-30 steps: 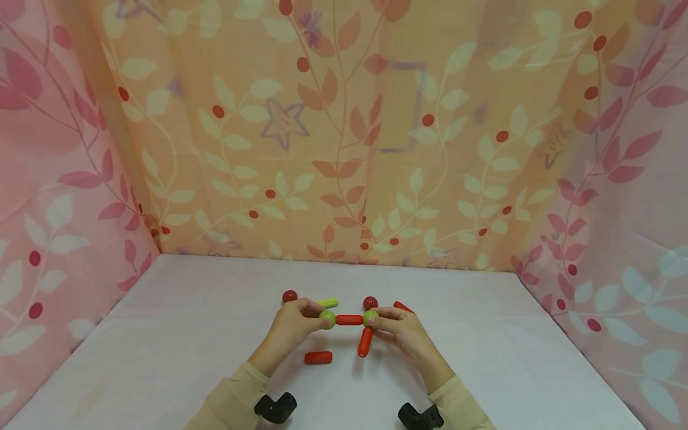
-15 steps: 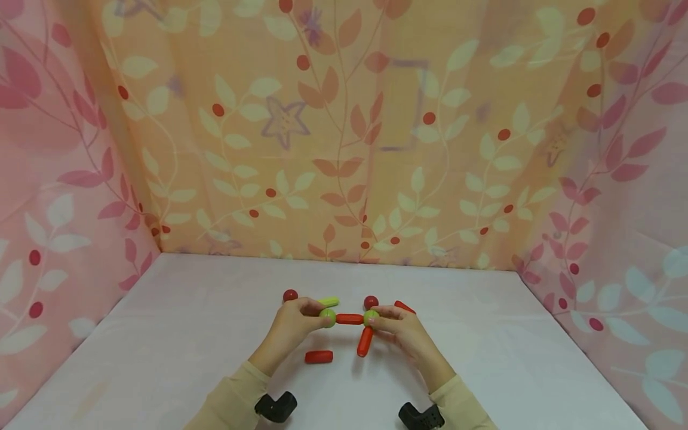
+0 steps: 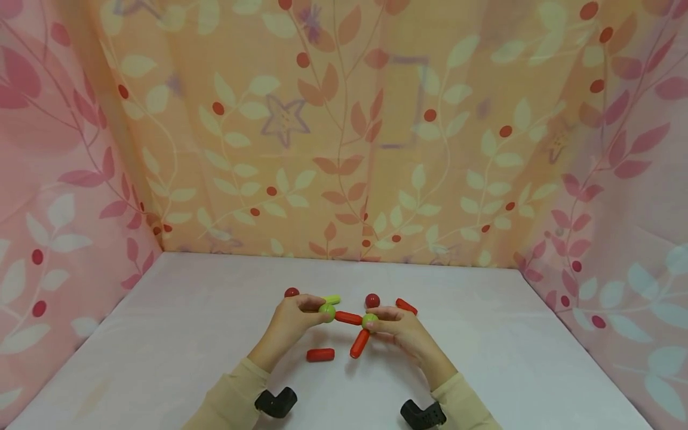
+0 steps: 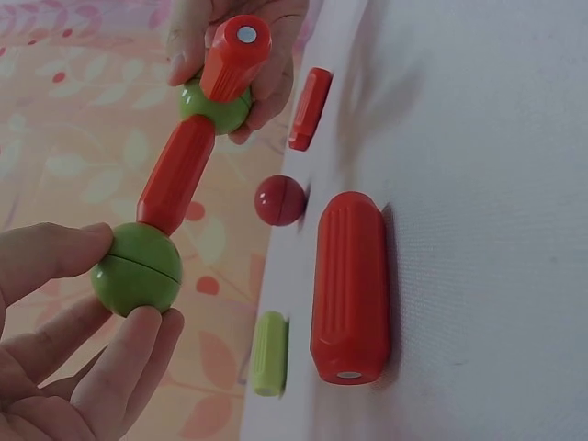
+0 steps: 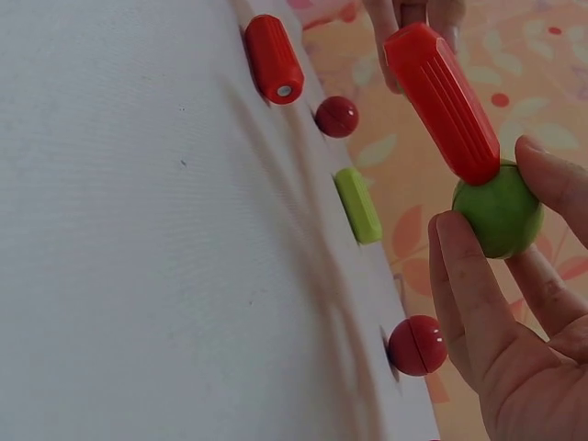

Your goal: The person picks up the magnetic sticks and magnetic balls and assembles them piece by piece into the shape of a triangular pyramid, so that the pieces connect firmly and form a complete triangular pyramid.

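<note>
My left hand (image 3: pixel 290 322) pinches a green ball (image 4: pixel 138 268) between thumb and fingertips. A second green ball (image 5: pixel 501 211) is held in the fingers of my right hand (image 3: pixel 405 331). Between the two balls runs a red magnetic rod (image 3: pixel 348 318), touching both, and it slopes down towards the right. Another red rod (image 3: pixel 359 344) sticks out from the right-hand ball towards me, with a round silvery spot on its free end in the left wrist view. The joined pieces are held above the white table. In the right wrist view this second rod covers the connecting one.
On the white table (image 3: pixel 161 358) a red rod (image 3: pixel 321 355) lies in front of the hands. Beyond them are a red ball (image 3: pixel 292 292), a yellow-green rod (image 3: pixel 333 299), another red ball (image 3: pixel 372 300) and a red rod (image 3: pixel 407 306). Patterned cloth (image 3: pixel 344 179) encloses the table.
The held pieces have tilted: the left ball is a little higher, the right one a little lower. The free rod's lower end has swung left. Both hands keep their grip.
</note>
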Tool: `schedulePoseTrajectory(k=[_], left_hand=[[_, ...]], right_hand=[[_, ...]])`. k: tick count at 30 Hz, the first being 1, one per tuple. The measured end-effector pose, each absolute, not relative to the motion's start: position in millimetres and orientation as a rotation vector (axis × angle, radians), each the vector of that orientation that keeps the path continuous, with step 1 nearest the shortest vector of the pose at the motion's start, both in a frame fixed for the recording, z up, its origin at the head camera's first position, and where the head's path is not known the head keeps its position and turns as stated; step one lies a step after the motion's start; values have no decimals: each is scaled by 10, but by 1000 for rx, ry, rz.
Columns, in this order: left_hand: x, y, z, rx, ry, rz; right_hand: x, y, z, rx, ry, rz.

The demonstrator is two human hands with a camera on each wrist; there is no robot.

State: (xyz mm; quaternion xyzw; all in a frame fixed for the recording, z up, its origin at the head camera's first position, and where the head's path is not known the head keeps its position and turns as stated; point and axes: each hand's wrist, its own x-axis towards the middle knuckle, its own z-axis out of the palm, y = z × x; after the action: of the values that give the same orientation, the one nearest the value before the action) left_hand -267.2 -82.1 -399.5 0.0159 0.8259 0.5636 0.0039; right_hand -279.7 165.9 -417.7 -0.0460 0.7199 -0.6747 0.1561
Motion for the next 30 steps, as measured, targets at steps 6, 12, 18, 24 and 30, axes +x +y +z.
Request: schedulePoseTrajectory(k=[6, 12, 18, 24, 30], left_hand=[[-2670, -828, -4001, 38, 2578, 1782], [-2691, -834, -4008, 20, 2586, 1801], [-2690, -833, -4004, 34, 2570, 1820], [-2682, -827, -4007, 59, 2529, 1844], [-2681, -813, -4019, 60, 2511, 1812]], right_hand=[[-2802, 1669, -4201, -157, 2070, -1924], [-2799, 1684, -4184, -201, 2035, -1899], [-2789, 1690, -4170, -249, 1996, -1886], [-2770, 1683, -4174, -248, 1955, -1866], [-2767, 1670, -4194, -240, 1978, -1833]])
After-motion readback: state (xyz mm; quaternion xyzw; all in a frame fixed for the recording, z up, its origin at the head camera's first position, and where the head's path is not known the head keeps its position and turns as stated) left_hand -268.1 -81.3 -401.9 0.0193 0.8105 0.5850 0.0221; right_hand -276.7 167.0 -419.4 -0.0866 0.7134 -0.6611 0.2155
